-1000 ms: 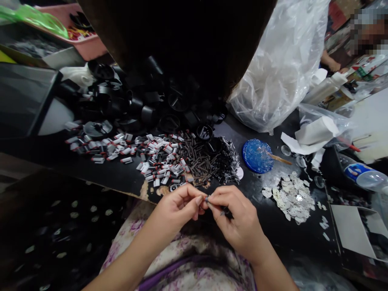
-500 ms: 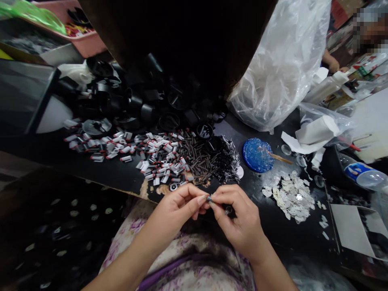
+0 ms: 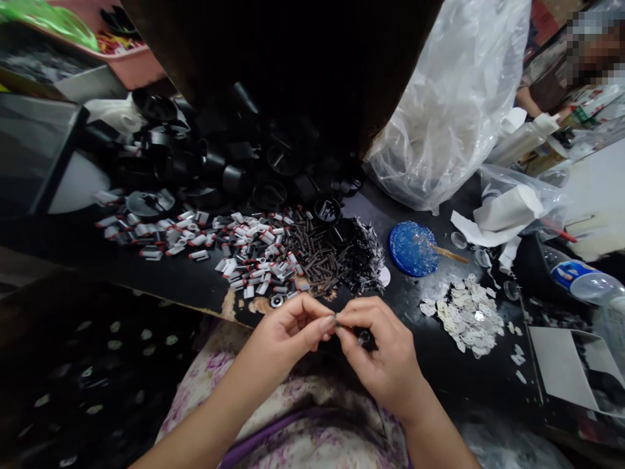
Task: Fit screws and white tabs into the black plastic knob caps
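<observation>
My left hand (image 3: 299, 332) and my right hand (image 3: 381, 342) meet over my lap, just past the bench's near edge. Thumb and fingers of both are pinched on one small dark cylindrical part (image 3: 336, 320), mostly covered by the fingertips. A second dark, shiny piece (image 3: 363, 338) shows under the curled fingers of my right hand. Beyond my hands lie heaps of small springs (image 3: 312, 251), white-and-grey plastic sleeves with red ends (image 3: 266, 260) and thin black slivers (image 3: 366, 260). A black ring-like part (image 3: 277, 301) lies by my left fingers.
A blue lid of clear grease (image 3: 414, 249) with a wooden stick stands right of the heaps. Flat whitish plates (image 3: 471, 319) are piled nearer. Black plastic cups (image 3: 209, 156) crowd the back. A clear plastic bag (image 3: 444, 117), an open box (image 3: 561, 365) and another person's arm (image 3: 527, 101) are at right.
The small part between my fingertips is more covered now, the fingertips of both hands closer together. The view has shifted slightly; the heaps look unchanged.
</observation>
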The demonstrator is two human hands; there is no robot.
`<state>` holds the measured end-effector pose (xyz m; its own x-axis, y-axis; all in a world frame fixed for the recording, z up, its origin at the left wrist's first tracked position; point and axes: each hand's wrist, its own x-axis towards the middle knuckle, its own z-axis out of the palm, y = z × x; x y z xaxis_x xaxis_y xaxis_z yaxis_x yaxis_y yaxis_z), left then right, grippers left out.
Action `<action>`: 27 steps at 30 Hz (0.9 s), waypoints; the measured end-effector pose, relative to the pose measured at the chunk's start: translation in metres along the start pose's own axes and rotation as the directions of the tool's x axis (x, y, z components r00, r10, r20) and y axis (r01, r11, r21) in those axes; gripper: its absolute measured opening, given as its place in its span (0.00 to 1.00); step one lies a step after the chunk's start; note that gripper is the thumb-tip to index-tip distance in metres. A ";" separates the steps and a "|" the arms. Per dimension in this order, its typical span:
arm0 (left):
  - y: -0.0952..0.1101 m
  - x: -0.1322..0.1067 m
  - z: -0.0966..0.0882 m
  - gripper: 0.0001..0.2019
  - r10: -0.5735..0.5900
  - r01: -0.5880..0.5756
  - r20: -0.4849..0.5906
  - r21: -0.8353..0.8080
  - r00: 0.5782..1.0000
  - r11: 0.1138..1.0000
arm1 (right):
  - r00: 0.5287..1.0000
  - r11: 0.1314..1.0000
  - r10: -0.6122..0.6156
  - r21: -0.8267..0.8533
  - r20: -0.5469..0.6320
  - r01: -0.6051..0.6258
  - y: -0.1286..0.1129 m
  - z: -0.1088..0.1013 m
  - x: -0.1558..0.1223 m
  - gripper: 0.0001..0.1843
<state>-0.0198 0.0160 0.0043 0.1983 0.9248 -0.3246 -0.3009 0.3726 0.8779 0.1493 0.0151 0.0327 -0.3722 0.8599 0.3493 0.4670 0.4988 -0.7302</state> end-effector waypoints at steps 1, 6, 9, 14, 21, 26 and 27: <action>0.000 0.001 -0.001 0.09 -0.014 0.014 0.016 -0.016 1.000 1.000 | 1.000 1.000 0.002 0.013 -0.005 -0.001 0.000 0.000 0.000 0.09; 0.002 0.001 -0.001 0.07 -0.016 0.016 0.035 0.001 0.999 1.000 | 0.999 0.998 0.027 0.063 -0.037 -0.025 -0.001 -0.001 0.001 0.10; 0.004 -0.001 0.002 0.06 0.037 -0.037 0.003 0.090 0.999 0.995 | 0.999 0.997 0.043 0.060 -0.019 -0.041 -0.001 -0.002 0.002 0.09; 0.003 -0.006 0.005 0.04 0.163 -0.136 -0.070 0.293 0.984 0.946 | 0.999 0.995 0.051 0.087 -0.011 -0.050 -0.002 -0.002 0.002 0.09; 0.000 -0.004 0.005 0.06 0.108 -0.092 -0.066 0.209 0.992 0.974 | 0.997 0.988 0.074 0.138 -0.022 -0.070 -0.002 -0.001 0.000 0.08; -0.005 -0.005 0.001 0.06 0.123 -0.119 -0.016 0.164 0.992 0.979 | 0.995 0.986 0.093 0.139 -0.029 -0.088 -0.002 0.000 -0.002 0.08; -0.005 -0.005 0.000 0.06 0.134 -0.130 -0.011 0.178 0.991 0.975 | 0.995 0.987 0.092 0.134 -0.030 -0.088 -0.001 0.000 -0.002 0.08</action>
<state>-0.0194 0.0094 0.0018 0.1455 0.9672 -0.2083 -0.1531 0.2300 0.9611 0.1495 0.0130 0.0334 -0.3035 0.9051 0.2977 0.3857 0.4024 -0.8302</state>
